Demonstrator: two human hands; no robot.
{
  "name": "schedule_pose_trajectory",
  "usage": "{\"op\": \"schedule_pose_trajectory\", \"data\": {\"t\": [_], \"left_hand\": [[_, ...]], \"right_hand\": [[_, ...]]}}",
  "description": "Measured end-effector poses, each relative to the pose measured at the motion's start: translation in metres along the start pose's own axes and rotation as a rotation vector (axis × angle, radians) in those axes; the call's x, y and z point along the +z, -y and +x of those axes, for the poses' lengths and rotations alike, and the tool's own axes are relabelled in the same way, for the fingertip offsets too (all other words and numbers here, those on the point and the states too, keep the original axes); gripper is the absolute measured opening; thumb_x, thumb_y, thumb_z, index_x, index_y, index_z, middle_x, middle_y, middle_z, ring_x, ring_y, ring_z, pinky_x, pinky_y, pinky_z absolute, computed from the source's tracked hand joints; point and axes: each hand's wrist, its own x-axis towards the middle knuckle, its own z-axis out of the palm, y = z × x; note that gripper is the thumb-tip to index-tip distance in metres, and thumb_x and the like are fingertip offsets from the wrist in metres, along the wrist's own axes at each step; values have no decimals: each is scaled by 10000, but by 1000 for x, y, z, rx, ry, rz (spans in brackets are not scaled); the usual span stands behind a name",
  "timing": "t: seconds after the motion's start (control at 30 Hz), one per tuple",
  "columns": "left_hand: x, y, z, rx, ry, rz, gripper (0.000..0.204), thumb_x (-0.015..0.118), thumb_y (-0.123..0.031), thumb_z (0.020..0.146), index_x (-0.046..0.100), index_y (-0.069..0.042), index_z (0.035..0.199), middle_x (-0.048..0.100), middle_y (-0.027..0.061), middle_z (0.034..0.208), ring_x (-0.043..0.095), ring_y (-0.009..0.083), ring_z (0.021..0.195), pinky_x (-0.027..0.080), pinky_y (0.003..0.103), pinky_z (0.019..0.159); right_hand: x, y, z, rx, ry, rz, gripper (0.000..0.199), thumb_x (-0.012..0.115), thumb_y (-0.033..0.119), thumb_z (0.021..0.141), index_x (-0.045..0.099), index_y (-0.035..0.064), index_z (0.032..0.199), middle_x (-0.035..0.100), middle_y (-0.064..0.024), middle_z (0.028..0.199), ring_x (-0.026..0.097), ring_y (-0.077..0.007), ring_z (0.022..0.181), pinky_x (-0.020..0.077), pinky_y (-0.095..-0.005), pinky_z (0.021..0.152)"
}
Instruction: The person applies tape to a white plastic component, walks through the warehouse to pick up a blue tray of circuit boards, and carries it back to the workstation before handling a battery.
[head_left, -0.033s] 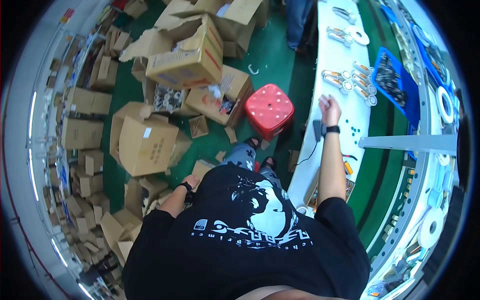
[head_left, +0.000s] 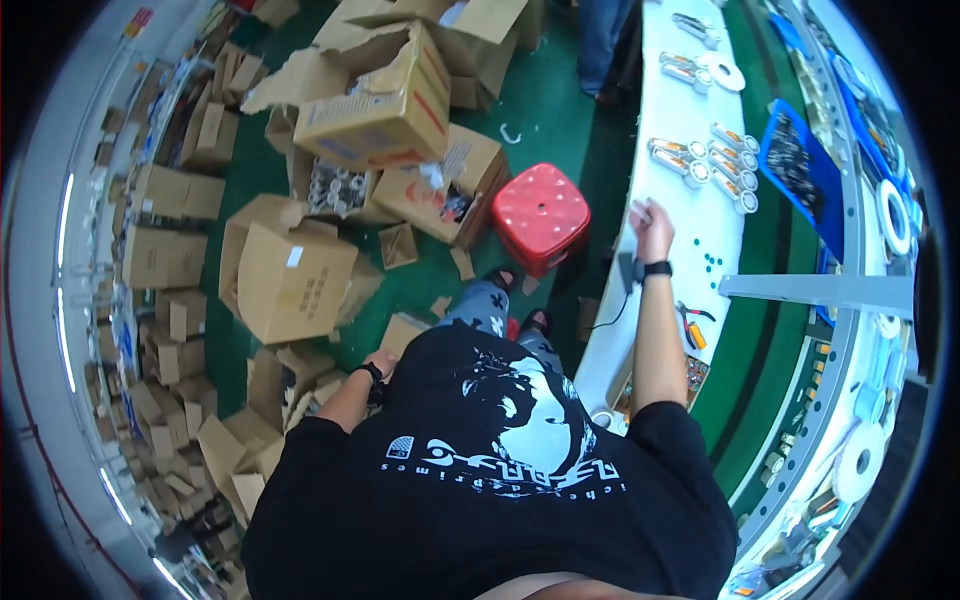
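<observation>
My right hand (head_left: 653, 232) is over the near edge of the white bench (head_left: 668, 288), its fingers curled and pinched together. Whether something small and pale is between the fingertips, I cannot make out. Right beside that wrist sits a black adapter-like block (head_left: 629, 268) with a cord hanging off the edge. Low on the left, my left hand (head_left: 381, 361) is next to an open cardboard box (head_left: 402, 332). Its fingers are small in view and partly hidden, so their grip is unclear. Pliers with red and orange handles (head_left: 694, 328) lie beside my right forearm.
Several orange-and-silver items with round white heads (head_left: 733, 165) lie farther up the bench, near a blue tray of dark parts (head_left: 788, 150). A red stool (head_left: 542, 215) and cardboard boxes (head_left: 295, 285) stand on the green floor. Another person's legs (head_left: 602, 45) show beyond.
My right hand has drawn slightly back toward me, and its fingers look more curled. The whole view has shifted a little. My left hand stays beside the cardboard box.
</observation>
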Motion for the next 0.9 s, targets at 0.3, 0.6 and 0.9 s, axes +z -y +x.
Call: {"op": "schedule_pose_trajectory", "data": {"t": [0.3,0.6,0.9], "left_hand": [[-41,-45,-24,100,-211,-195,290,488,-281,848,603,-58,995,613,203,976,592,338,922,473,384,771],[-24,39,13,132,-385,-807,293,582,-268,817,605,-54,1016,647,128,965,617,254,900,479,347,788],[104,182,5,-444,32,-419,329,411,-278,834,647,-58,896,643,161,839,622,303,793,481,392,736]], "right_hand": [[-46,-182,-133,597,556,-856,199,466,135,861,578,29,988,626,-70,801,584,-129,630,449,-226,537],[-114,-223,-93,1014,418,-1054,132,439,68,846,555,5,860,584,-91,707,602,-224,589,465,-323,425],[113,-261,-25,728,714,-1743,158,457,146,848,561,26,854,599,-86,694,605,-223,568,487,-348,442]]}}
